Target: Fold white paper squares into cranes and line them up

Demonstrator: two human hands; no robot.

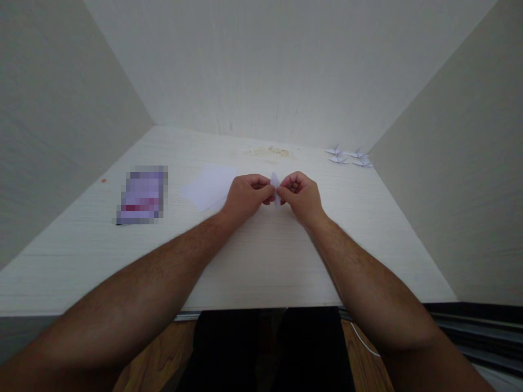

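Between my two hands is a small piece of folded white paper (275,178), narrow and pointed at its top and bottom ends. My left hand (250,191) pinches its left side with thumb and fingers. From the right, my right hand (300,195) pinches the other side in the same way. Fingertips cover the middle of the paper, so its inner folds are hidden. Left of my left hand lie white paper sheets (210,186), partly behind that hand.
Several folded paper cranes (338,159) stand at the back right of the white table (265,267). A blurred purple packet (143,193) lies on the left. Brownish marks (278,151) show near the back wall. Panels rise behind and at both sides.
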